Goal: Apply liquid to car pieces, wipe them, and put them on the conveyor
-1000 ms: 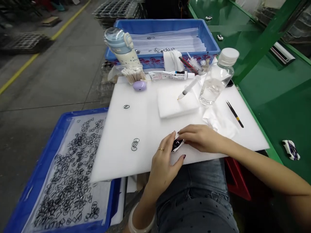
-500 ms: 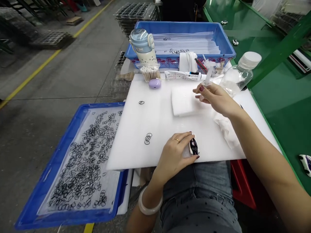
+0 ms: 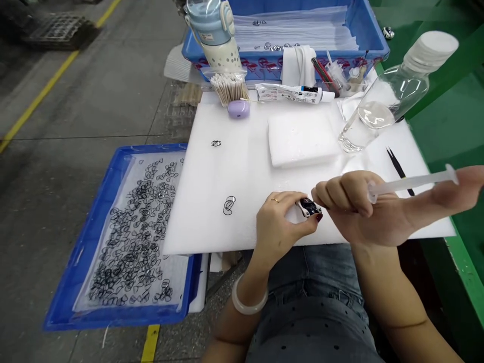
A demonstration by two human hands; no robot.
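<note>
Between the thumb and fingers of my left hand [image 3: 282, 222] is a small white toy car [image 3: 309, 207] with a dark top, near the front edge of the white foam board [image 3: 212, 227]. My right hand [image 3: 363, 206] is closed around a clear syringe [image 3: 416, 182], its plunger end towards my raised thumb. The syringe's front end is hidden by my fingers, close to the car. Thin black rings [image 3: 229, 205] lie on the board to the left. A white foam pad [image 3: 302, 138] rests beyond my hands.
A clear bottle [image 3: 385, 101] and black tweezers [image 3: 400, 169] are at the right. Behind stand a blue cup [image 3: 214, 33], cotton swabs [image 3: 229, 88], a purple case [image 3: 238, 109], a white tube [image 3: 291, 94] and a blue bin [image 3: 264, 70]. A blue tray [image 3: 113, 151] of black rings sits left.
My right hand has come back from the far side of the board, bringing the syringe beside the car. The car has turned in my left hand. The camera view has shifted.
</note>
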